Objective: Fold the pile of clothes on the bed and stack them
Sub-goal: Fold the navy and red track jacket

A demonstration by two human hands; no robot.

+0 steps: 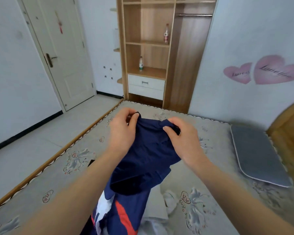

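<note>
A navy blue garment (pixel 146 155) with red and white panels near its lower end hangs lifted above the bed (pixel 61 160). My left hand (pixel 124 128) pinches one corner of its top edge. My right hand (pixel 182 138) pinches the other corner, a short way to the right. The cloth sags between both hands and trails down toward me. Pale grey-white clothes (pixel 161 212) lie crumpled on the mattress beside the garment's lower end, partly hidden by it.
A grey pillow (pixel 256 156) lies at the right by the wooden headboard (pixel 288 126). An open wooden wardrobe (pixel 153 48) with two bottles stands past the bed's far end. A white door (pixel 58 53) and tiled floor are on the left.
</note>
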